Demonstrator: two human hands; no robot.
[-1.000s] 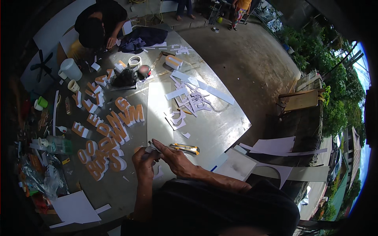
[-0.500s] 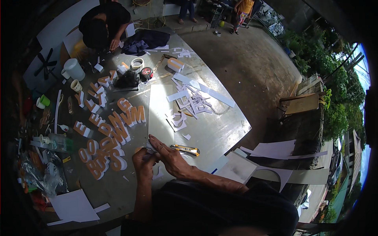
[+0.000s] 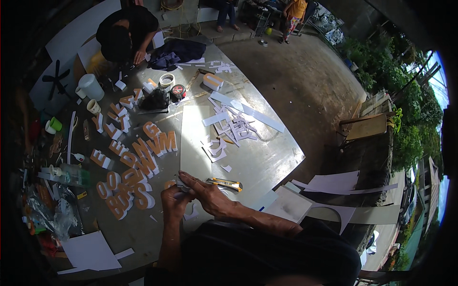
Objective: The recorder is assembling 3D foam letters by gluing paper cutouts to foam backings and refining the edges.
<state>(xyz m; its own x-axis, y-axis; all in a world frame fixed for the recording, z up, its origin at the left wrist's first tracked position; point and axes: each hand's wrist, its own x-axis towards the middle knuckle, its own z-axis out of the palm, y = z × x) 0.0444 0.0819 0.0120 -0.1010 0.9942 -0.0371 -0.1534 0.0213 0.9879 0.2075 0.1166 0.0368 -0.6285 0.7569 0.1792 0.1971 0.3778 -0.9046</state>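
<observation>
Over the near part of the metal table (image 3: 167,238), my two hands meet around a small white piece with a tan face (image 3: 170,183), which looks like a cut-out letter. My left hand (image 3: 174,200) has its fingers closed on it from the near left. My right hand (image 3: 207,194) lies across its top with fingers pressed against it; most of the piece is hidden under them. Just right of my right hand lies a yellow and black utility knife (image 3: 226,184). Left of my hands stand several thick white letters with tan faces (image 3: 140,196).
A long white sheet (image 3: 195,138) lies ahead of my hands, with white offcuts (image 3: 234,125) to its right. Beyond are a tape roll (image 3: 167,81), a tape measure (image 3: 178,92) and a white jug (image 3: 90,86). Another person (image 3: 126,33) leans over the far left corner.
My hands stay together on the small piece; the right fingers have shifted slightly down and the piece has turned a little. The view has tilted slightly. The knife has not moved.
</observation>
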